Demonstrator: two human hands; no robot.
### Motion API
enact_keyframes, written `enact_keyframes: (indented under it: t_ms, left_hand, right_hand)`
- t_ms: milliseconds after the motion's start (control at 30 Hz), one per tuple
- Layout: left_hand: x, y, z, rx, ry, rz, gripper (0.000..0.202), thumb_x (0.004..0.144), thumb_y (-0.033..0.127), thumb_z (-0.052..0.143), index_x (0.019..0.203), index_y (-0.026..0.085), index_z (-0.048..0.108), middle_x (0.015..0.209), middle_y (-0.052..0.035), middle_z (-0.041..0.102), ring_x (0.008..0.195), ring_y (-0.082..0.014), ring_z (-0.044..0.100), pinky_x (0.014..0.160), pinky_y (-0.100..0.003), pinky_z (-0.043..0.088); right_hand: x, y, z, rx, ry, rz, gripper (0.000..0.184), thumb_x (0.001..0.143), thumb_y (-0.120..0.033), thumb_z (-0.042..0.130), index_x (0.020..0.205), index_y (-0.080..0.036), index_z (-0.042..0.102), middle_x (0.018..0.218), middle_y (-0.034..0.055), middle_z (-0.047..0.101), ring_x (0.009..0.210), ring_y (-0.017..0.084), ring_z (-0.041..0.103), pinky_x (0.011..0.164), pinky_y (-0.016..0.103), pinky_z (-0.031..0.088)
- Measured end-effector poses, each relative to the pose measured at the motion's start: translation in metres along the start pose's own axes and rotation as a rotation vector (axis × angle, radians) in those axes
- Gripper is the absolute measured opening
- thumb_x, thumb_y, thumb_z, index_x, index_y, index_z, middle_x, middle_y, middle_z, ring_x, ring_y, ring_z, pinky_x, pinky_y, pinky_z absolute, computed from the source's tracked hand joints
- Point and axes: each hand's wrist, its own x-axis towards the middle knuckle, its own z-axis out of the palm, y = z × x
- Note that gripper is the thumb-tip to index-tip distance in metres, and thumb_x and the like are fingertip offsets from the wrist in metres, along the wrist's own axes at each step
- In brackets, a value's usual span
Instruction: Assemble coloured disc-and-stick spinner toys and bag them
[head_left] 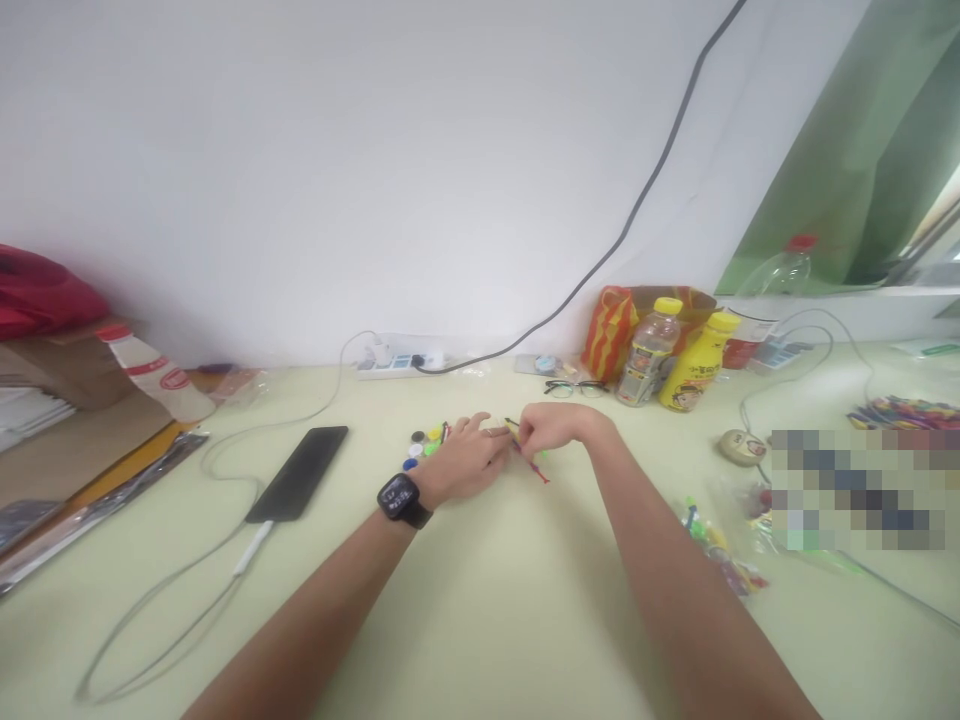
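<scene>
My left hand (469, 460), with a black watch (399, 498) on its wrist, rests on the table (517, 620) with its fingers stretched out. Several small round coloured pieces (411, 464) lie beside it, some partly hidden by the hand. My right hand (553, 427) is closed, its fingers bent down on thin coloured strands (543, 477). A red end of the strands sticks out below the fingers, and a yellowish part shows between the hands. My left fingertips are close to the strands; whether they press on them I cannot tell.
A black phone (300, 474) lies on the left with a white cable. Behind stand a clear bottle (646, 355), a yellow bottle (697, 365) and a power strip (390, 367). Glasses (574, 388) lie near the wall. Bagged coloured pieces (724, 550) are at right.
</scene>
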Motion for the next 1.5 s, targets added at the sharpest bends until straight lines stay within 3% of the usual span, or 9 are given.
enact_keyframes:
  t_ms: [167, 367, 533, 700, 900, 1100, 1333, 1400, 1500]
  left_hand:
    - [0.001, -0.002, -0.012, -0.069, -0.026, -0.024, 0.042, 0.097, 0.023, 0.049, 0.135, 0.03, 0.064, 0.124, -0.0095, 0.071, 0.147, -0.0396, 0.037, 0.114, -0.059, 0.035]
    - [-0.006, -0.018, -0.041, 0.016, 0.204, -0.142, 0.042, 0.101, 0.035, 0.049, 0.138, 0.023, 0.063, 0.143, -0.0112, 0.061, 0.138, -0.0287, 0.051, 0.118, -0.045, 0.04]
    - [-0.014, -0.032, -0.047, 0.014, 0.07, -0.177, 0.044, 0.099, 0.051, 0.053, 0.134, 0.027, 0.066, 0.141, -0.0065, 0.063, 0.136, -0.0281, 0.052, 0.114, -0.042, 0.045]
    - [-0.014, -0.035, -0.047, 0.03, -0.003, -0.173, 0.053, 0.095, 0.057, 0.056, 0.138, 0.026, 0.064, 0.141, -0.0078, 0.064, 0.136, -0.0297, 0.053, 0.112, -0.04, 0.045]
    - [-0.014, -0.037, -0.048, 0.04, -0.08, -0.177, 0.059, 0.09, 0.06, 0.062, 0.138, 0.026, 0.064, 0.14, -0.0082, 0.064, 0.134, -0.0318, 0.054, 0.111, -0.04, 0.045]
    - [-0.02, -0.047, -0.064, 0.098, -0.007, -0.333, 0.055, 0.093, 0.061, 0.054, 0.135, 0.027, 0.065, 0.142, -0.0073, 0.064, 0.136, -0.0316, 0.053, 0.114, -0.042, 0.042]
    - [-0.032, -0.078, -0.069, 0.092, -0.114, -0.618, 0.065, 0.095, 0.058, 0.047, 0.15, 0.023, 0.052, 0.155, -0.0139, 0.05, 0.143, -0.0346, 0.048, 0.114, -0.045, 0.043]
    - [-0.031, -0.082, -0.066, 0.068, -0.156, -0.675, 0.062, 0.096, 0.056, 0.047, 0.146, 0.021, 0.055, 0.149, -0.0171, 0.056, 0.136, -0.0354, 0.054, 0.107, -0.044, 0.05]
    - [-0.028, -0.081, -0.062, 0.005, -0.199, -0.733, 0.053, 0.097, 0.052, 0.044, 0.132, 0.018, 0.065, 0.128, -0.02, 0.067, 0.099, -0.0316, 0.074, 0.075, -0.037, 0.061]
  right_hand:
    - [-0.014, 0.01, -0.013, 0.078, 0.055, -0.01, 0.009, 0.068, -0.029, 0.074, 0.066, -0.02, 0.073, 0.059, -0.0028, 0.055, 0.055, 0.012, 0.044, 0.049, 0.027, 0.028]
    - [-0.001, 0.009, -0.006, 0.063, 0.206, 0.053, 0.01, 0.075, -0.026, 0.069, 0.078, -0.018, 0.073, 0.077, 0.0007, 0.07, 0.065, 0.013, 0.057, 0.054, 0.024, 0.037]
    - [0.019, 0.007, 0.01, 0.045, 0.257, 0.113, 0.016, 0.08, -0.029, 0.072, 0.091, -0.019, 0.074, 0.098, 0.0041, 0.076, 0.08, 0.015, 0.066, 0.059, 0.022, 0.043]
    - [0.03, 0.01, 0.02, -0.019, 0.395, 0.299, 0.036, 0.093, -0.039, 0.063, 0.119, -0.014, 0.066, 0.131, 0.0174, 0.067, 0.113, 0.025, 0.066, 0.077, 0.026, 0.049]
    - [0.034, -0.002, 0.024, -0.019, 0.295, 0.348, 0.034, 0.086, -0.041, 0.073, 0.104, -0.012, 0.071, 0.115, 0.0208, 0.074, 0.101, 0.029, 0.073, 0.071, 0.029, 0.051]
    - [0.031, -0.02, 0.026, 0.104, 0.175, 0.342, 0.024, 0.08, -0.027, 0.077, 0.095, -0.011, 0.071, 0.08, 0.0134, 0.077, 0.062, 0.021, 0.074, 0.055, 0.025, 0.053]
    - [0.031, -0.033, 0.03, 0.234, 0.076, 0.293, 0.014, 0.082, -0.02, 0.076, 0.088, -0.012, 0.067, 0.066, 0.0079, 0.074, 0.056, 0.019, 0.073, 0.058, 0.023, 0.057]
    - [0.032, -0.035, 0.031, 0.245, 0.065, 0.286, 0.009, 0.082, -0.016, 0.074, 0.086, -0.012, 0.066, 0.066, 0.0079, 0.074, 0.059, 0.019, 0.074, 0.06, 0.023, 0.058]
    - [0.033, -0.036, 0.031, 0.258, 0.054, 0.28, 0.007, 0.082, -0.013, 0.072, 0.083, -0.013, 0.065, 0.069, 0.0085, 0.075, 0.062, 0.02, 0.076, 0.06, 0.023, 0.059]
